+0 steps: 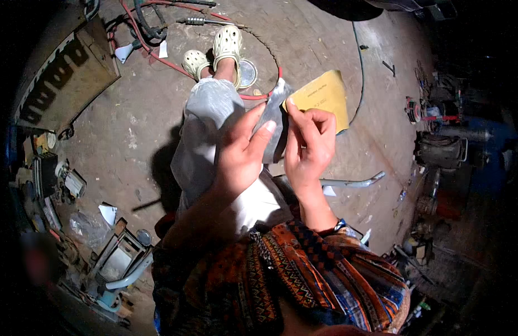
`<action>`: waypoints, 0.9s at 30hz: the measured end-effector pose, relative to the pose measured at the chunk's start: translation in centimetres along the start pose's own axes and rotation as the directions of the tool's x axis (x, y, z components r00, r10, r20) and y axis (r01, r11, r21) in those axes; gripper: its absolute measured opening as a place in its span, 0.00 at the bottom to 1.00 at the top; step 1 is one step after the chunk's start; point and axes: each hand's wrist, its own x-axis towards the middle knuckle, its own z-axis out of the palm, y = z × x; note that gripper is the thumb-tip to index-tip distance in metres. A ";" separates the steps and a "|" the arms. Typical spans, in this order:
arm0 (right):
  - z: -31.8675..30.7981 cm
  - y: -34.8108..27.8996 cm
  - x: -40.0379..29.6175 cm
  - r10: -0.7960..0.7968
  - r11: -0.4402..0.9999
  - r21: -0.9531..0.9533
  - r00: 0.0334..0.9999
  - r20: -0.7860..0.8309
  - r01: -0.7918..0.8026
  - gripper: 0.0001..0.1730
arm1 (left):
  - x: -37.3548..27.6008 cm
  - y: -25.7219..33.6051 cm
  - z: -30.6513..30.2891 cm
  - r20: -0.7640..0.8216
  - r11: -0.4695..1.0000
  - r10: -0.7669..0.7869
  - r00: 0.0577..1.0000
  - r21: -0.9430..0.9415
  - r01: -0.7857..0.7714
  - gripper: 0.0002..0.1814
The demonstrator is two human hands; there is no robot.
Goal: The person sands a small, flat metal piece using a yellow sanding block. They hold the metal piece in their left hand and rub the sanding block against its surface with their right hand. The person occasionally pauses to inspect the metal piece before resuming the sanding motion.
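My right hand (311, 143) pinches a yellow sheet (322, 98), apparently sandpaper backing, between thumb and bent fingers; the sheet bears writing and spreads up and to the right. A dark grey, shiny flat piece (277, 122) lies between my two hands, touching or close against the yellow sheet's left edge. The frame does not settle whether the two are one folded sheet. At the grey piece's left side, my left hand (244, 155) has its thumb over the surface and its fingers along the edge. Both hands are above my lap, over light trousers (212, 101).
A red hose (170, 65) curves over the concrete floor near my cream clogs (228, 42). Beside them lies a round metal lid (247, 73). A bent metal tube (355, 182) extends right of my lap. Tools and clutter line both sides, with a wooden box (82, 80) upper left.
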 end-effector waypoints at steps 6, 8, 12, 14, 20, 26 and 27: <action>0.0 -0.1 -0.9 -0.039 0.999 -0.030 0.999 0.017 0.039 0.22 | -0.4 0.9 0.1 -0.012 0.971 -0.024 1.000 -0.238 0.021 0.20; -0.2 0.5 -1.7 0.022 1.000 0.006 0.999 0.029 -0.022 0.22 | 0.5 1.3 -0.1 -0.041 0.980 0.011 0.999 -0.198 -0.019 0.19; -0.1 1.1 0.6 -0.068 0.996 -0.056 0.998 -0.001 0.068 0.25 | 0.0 1.1 0.3 -0.088 0.992 0.017 0.996 -0.126 -0.028 0.17; 0.2 0.6 1.1 -0.047 0.999 -0.027 0.999 -0.022 0.047 0.21 | -0.5 1.1 0.4 -0.118 0.984 0.015 0.993 -0.176 -0.036 0.16; -0.2 1.4 -1.4 0.017 1.000 -0.011 1.000 -0.018 -0.017 0.22 | 0.2 1.0 0.3 -0.072 0.973 -0.022 0.997 -0.230 0.005 0.21; 0.3 0.6 0.7 -0.021 1.000 -0.017 0.998 -0.051 0.020 0.21 | -0.1 0.5 -0.4 -0.017 0.987 0.128 0.992 -0.095 -0.129 0.21; 0.4 0.7 0.5 -0.041 0.999 -0.027 0.999 -0.034 0.040 0.21 | 0.0 0.3 -0.3 -0.075 0.984 0.133 0.988 -0.113 -0.141 0.19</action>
